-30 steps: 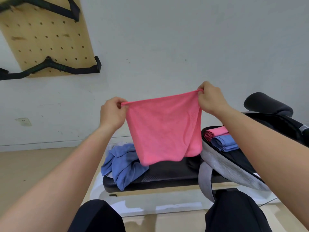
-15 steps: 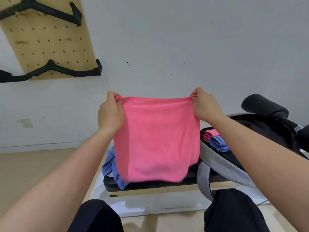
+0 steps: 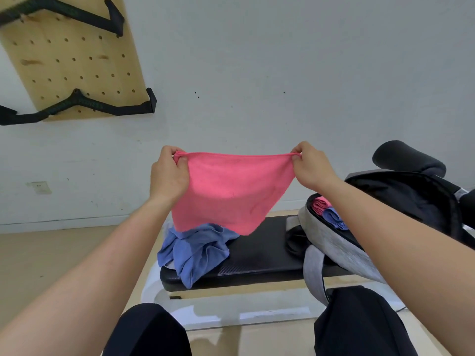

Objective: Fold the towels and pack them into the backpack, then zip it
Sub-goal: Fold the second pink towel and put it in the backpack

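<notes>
Both hands are up in front of the wall, holding a pink towel (image 3: 228, 194) stretched out by its top edge. The left hand (image 3: 168, 173) pinches the corner at 9 o'clock and the right hand (image 3: 309, 167) pinches the one at 3 o'clock, fingers curled tight on the cloth. The rest hangs down in a loose point, clear of the bench pad (image 3: 259, 250).

Right under it, at 6 o'clock, a crumpled blue towel (image 3: 198, 247) sits on the pad's left end and droops over the front edge. At 3 o'clock from that heap the grey backpack (image 3: 341, 250) lies open on the pad (black lining flopped back), with a folded pink towel (image 3: 320, 204) and a folded blue towel (image 3: 334, 218) side by side inside. Up at 10 o'clock there's a wooden pegboard (image 3: 72, 55) on the wall.
</notes>
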